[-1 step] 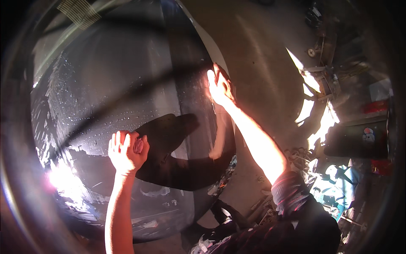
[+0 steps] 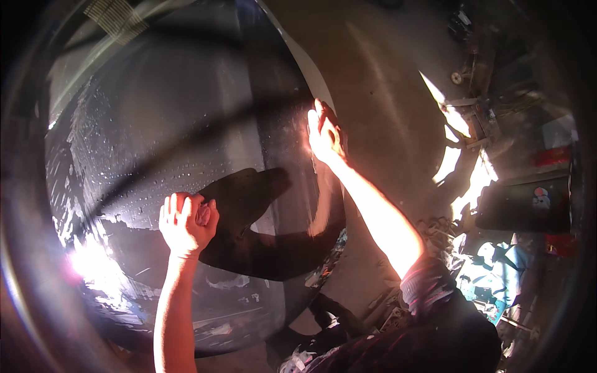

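A large, dark, glossy curved panel [image 2: 186,112] fills the left and middle of the view, with water drops and pale streaks over it. My left hand [image 2: 186,225] rests on it, fingers curled round a crumpled pinkish wad [image 2: 203,214] that shows beside the thumb. Farther off, my right hand [image 2: 326,140] presses against the panel's right edge, its fingers close together. A dark patch lies between those fingers; whether it is a thin pad or only shadow I cannot make out.
Brown floor [image 2: 379,93] runs along the panel's right side. Cluttered scraps [image 2: 438,230], a pale blue heap [image 2: 497,273] and a dark box-like thing [image 2: 522,205] lie to the right. Strong sun glares at the panel's lower left [image 2: 99,267].
My right hand has slid slightly nearer to me along the panel's edge. My left hand has stayed in place.
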`<state>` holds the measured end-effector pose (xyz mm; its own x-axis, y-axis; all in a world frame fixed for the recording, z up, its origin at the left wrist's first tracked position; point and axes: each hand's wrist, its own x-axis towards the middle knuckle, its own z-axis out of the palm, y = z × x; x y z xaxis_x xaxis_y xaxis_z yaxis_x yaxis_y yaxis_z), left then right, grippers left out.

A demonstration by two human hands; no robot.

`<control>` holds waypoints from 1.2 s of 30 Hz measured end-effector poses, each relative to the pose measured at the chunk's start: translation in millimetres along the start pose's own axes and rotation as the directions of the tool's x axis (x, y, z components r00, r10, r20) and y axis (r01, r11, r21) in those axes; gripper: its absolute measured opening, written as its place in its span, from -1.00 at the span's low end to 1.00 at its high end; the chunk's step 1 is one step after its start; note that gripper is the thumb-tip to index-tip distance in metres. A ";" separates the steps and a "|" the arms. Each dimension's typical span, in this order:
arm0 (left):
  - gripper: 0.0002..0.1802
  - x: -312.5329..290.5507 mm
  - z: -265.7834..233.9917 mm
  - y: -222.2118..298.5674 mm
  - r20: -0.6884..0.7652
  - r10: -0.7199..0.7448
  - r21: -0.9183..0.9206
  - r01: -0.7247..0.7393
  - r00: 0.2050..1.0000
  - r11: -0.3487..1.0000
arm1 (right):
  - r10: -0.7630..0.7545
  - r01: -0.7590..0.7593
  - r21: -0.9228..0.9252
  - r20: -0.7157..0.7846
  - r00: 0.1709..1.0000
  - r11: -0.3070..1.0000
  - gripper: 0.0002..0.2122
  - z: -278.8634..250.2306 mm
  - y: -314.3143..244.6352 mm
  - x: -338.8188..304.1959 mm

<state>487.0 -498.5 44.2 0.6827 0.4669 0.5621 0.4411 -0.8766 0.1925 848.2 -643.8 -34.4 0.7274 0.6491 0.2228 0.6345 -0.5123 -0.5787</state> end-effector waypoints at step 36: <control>-0.66 -12.3 -14.9 -35.2 -0.083 -0.151 -0.025 0.149 0.985 0.988 | -0.493 0.512 -0.174 0.140 0.859 0.841 -0.35 27.0 -143.2 -160.8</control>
<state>454.4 -475.1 42.4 0.5575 0.5826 0.5914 0.5237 -0.7996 0.2940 633.3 -659.6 -8.5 0.2749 0.8886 0.3673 0.9515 -0.1967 -0.2365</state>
